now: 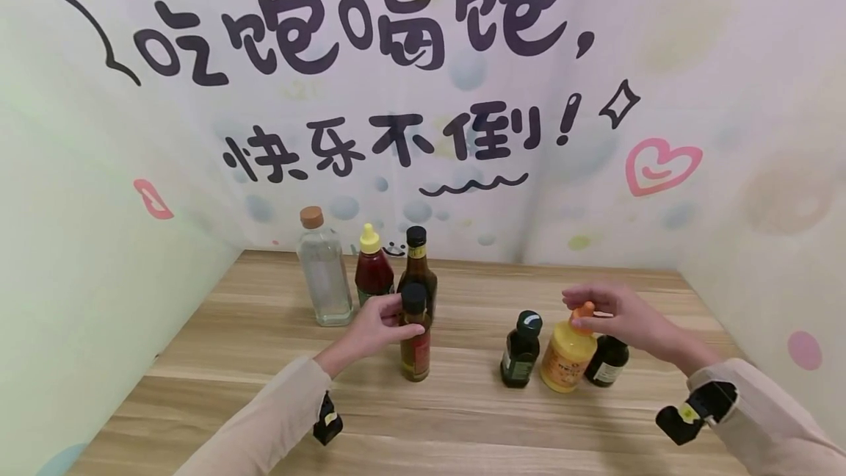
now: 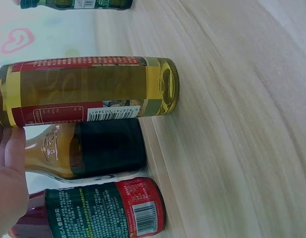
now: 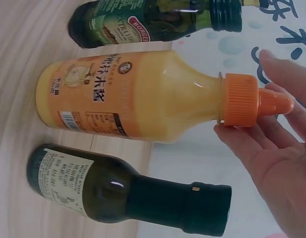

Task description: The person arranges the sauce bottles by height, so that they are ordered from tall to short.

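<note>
My left hand grips a slim bottle of golden oil just under its black cap, thumb in front. The bottle is upright, with a red label. Behind it stand a brown sauce bottle and a dark red sauce bottle with a yellow nozzle. At the right, my right hand is around the orange nozzle cap of a yellow sauce squeeze bottle, fingers spread loosely, thumb at the cap's edge. This bottle stands between a green olive oil bottle and a dark bottle with a cream label.
A tall clear bottle with an orange-brown cap stands at the back left of the wooden table. Behind the table hangs a white printed cloth with black lettering. More cloth hangs at both sides.
</note>
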Demonstrator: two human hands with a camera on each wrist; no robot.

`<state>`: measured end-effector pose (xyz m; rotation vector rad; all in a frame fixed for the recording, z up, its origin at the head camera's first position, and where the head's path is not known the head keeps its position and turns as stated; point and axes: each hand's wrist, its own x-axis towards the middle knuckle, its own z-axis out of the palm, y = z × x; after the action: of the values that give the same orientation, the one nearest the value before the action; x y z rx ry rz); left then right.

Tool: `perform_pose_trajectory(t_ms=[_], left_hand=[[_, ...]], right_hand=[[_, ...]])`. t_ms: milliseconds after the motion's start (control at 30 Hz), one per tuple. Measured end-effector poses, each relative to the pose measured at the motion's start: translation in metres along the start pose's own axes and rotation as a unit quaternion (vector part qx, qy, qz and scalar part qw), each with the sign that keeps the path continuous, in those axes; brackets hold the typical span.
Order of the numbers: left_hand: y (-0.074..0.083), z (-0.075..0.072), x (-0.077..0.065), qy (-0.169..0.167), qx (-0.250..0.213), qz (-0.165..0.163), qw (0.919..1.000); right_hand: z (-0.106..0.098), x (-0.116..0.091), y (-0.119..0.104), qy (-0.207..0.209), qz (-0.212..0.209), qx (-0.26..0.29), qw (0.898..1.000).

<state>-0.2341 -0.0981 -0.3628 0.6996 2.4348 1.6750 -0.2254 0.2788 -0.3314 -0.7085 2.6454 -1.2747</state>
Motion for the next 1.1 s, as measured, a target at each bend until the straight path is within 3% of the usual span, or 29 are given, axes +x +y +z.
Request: perform_pose_trajectory(t_ms=[133, 433, 833, 1100], left_hand=[[0.0, 0.0, 0.0, -0.001, 0.0, -0.001, 1.0], [-0.03, 0.0, 0.01, -0.006, 0.007, -0.001, 1.0], [-0.021, -0.007, 0.015, -0.047, 0.027, 0.018, 0.9983], [-0.012, -0.009, 0.016, -0.049, 0.054, 0.013, 0.9973]], right_hand=[[0.001, -0.002, 0.003, 0.005, 0.004, 0.001, 1.0], [0.004, -0.004, 0.008, 0.015, 0.021, 0.005, 1.0], [0.006, -0.005, 0.01, 0.009, 0.014, 0.007, 1.0], [0.006, -0.004, 0.011, 0.018, 0.025, 0.003, 1.0]])
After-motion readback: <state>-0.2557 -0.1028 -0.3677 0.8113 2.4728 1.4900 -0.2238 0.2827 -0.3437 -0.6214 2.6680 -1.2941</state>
